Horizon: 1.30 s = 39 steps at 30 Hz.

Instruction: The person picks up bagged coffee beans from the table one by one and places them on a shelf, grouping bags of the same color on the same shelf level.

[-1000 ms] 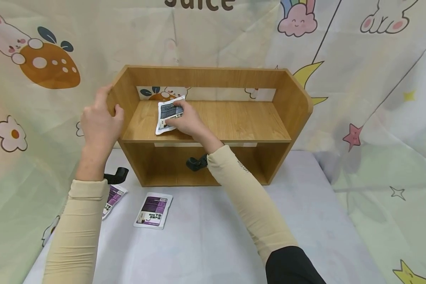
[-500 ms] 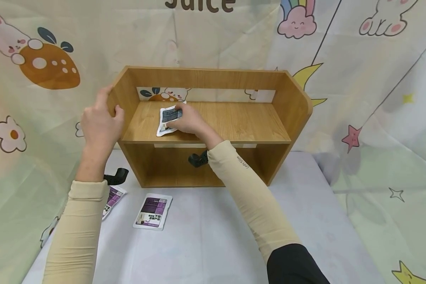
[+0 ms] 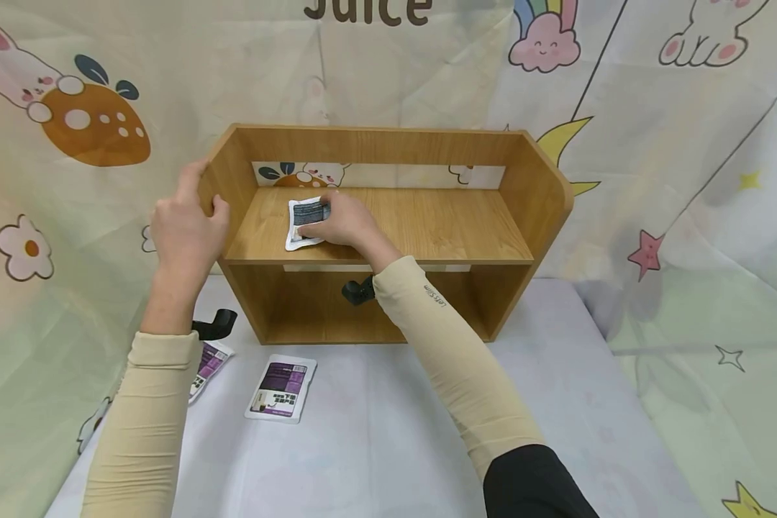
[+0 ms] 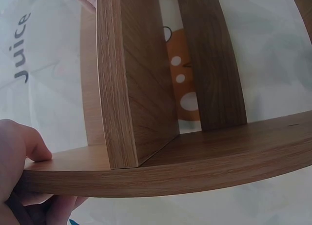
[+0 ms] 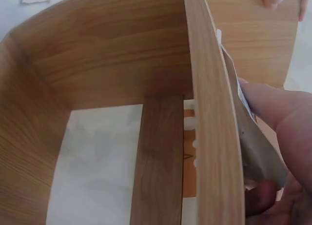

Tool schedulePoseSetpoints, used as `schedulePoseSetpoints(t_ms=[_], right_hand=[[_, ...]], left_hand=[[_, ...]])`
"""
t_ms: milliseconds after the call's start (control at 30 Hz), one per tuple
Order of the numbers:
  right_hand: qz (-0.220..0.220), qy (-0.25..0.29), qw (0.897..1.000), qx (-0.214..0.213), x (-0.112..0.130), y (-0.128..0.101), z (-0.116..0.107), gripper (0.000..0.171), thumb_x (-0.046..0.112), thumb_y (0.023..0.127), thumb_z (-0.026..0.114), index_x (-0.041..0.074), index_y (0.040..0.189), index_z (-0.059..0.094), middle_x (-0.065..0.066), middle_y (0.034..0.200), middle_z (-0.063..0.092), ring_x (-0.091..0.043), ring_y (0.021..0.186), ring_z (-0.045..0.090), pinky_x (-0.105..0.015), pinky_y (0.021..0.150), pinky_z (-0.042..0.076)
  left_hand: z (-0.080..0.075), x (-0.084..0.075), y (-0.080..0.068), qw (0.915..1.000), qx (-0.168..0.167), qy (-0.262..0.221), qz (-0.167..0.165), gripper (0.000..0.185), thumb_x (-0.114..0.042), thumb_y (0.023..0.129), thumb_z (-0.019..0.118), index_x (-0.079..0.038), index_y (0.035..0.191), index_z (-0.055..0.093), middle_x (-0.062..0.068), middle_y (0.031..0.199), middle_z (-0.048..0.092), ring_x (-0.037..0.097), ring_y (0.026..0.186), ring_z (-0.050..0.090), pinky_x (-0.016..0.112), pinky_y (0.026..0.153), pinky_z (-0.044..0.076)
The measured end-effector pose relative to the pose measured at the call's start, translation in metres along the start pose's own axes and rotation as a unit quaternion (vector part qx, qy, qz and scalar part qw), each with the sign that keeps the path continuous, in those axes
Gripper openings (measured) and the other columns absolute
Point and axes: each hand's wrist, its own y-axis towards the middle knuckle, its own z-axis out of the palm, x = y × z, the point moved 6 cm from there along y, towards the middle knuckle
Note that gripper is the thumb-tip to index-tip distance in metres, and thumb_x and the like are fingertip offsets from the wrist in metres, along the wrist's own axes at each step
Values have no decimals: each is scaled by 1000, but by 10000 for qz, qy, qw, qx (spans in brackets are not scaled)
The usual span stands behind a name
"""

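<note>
A wooden two-level shelf unit (image 3: 427, 223) stands on the table against the cartoon curtain. My left hand (image 3: 188, 223) grips its left side panel, thumb on the inner face and fingers outside; the left wrist view shows the thumb (image 4: 24, 147) on the panel edge (image 4: 114, 88). My right hand (image 3: 339, 219) rests on the left part of the upper shelf and pinches a white packet with a dark label (image 3: 303, 219) that lies almost flat on the board. In the right wrist view the packet (image 5: 253, 147) sits between my fingers (image 5: 285, 112) beside the shelf board (image 5: 209, 117).
Two white packets with purple labels lie on the pale table in front of the shelf, one (image 3: 280, 388) at centre left and one (image 3: 208, 363) partly under my left sleeve. The lower compartment (image 3: 311, 302) is open at the front. The curtain (image 3: 686, 144) hangs behind.
The packet was tilted up in my right hand and now lies nearly flat on the upper shelf, slightly further back. My left hand has kept its grip on the side panel.
</note>
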Motion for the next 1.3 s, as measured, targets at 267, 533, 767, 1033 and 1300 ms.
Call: schedulePoseSetpoints(t_ms=[267,533,767,1033,1300], right_hand=[[76,-544,9983,-216,2,-2,1,71,66,76,69,17,126,58,6,109,61,-11,88,54,-28,70,44],[133,-658,9968,-431,1,-4,1,72,69,75,67,20,127,58,7,109,61,-10,88,54,-28,66,44],[154,-754,9960,-462,-3,-12,-4,73,68,79,63,17,132,56,4,116,61,-10,92,54,-29,68,45],[-166,-495,9960,-727,-10,-34,-16,66,61,85,62,14,131,58,3,116,63,-11,93,57,-29,70,47],[-453,-90,9943,-964,-31,-73,-26,62,54,83,69,12,127,60,1,97,60,-13,84,54,-30,67,45]], left_hand=[[1,-1,-2,10000,-45,-39,75,46,-18,95,51,-15,141,48,27,88,68,45,66,64,42,49,41],[1,-2,-3,9999,-64,-59,62,46,-18,95,51,-15,141,49,27,98,68,47,73,65,48,54,46],[1,-1,-3,9999,-88,-64,33,46,-19,95,51,-15,140,50,27,100,68,48,77,65,52,57,49],[-1,0,-1,9999,-99,-90,-2,45,-19,95,51,-16,140,50,27,97,68,49,82,65,54,60,50],[1,1,0,9999,-81,-81,-7,45,-19,95,51,-16,140,50,28,97,68,49,84,65,54,60,50]])
